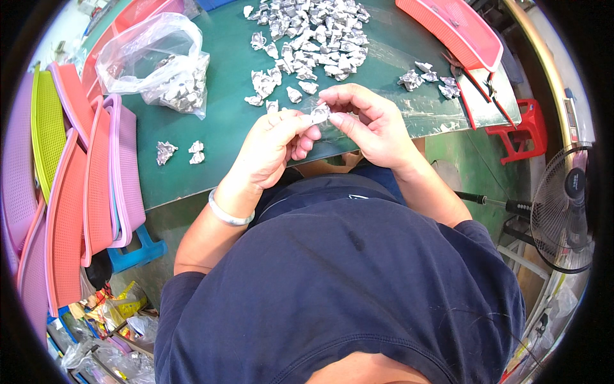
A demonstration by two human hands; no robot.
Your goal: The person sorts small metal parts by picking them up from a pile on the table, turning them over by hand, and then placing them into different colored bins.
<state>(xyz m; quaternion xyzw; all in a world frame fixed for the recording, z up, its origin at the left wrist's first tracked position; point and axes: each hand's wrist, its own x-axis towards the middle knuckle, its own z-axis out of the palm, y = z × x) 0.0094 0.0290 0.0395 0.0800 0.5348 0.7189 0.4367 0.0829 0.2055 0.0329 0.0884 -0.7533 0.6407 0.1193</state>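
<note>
Between my two hands, over the near edge of the green table [220, 150], is a small silver-grey metal casting [320, 113]. My left hand [272, 144] pinches it from the left, thumb and forefinger closed on it. From the right, my right hand [374, 125] grips the same casting with thumb and fingertips. Just beyond my hands spreads a big pile of like castings [320, 38], with several loose ones on its near side. A smaller group of castings [411, 80] lies to the right, and a few single castings [166, 152] are at the left.
A clear plastic bag [153, 57] of castings stands at the back left. Stacked plastic baskets [67, 224] line the left side. At the right are red-handled pliers [470, 77], a pink basket [457, 32], a red stool [521, 131] and a fan [566, 208].
</note>
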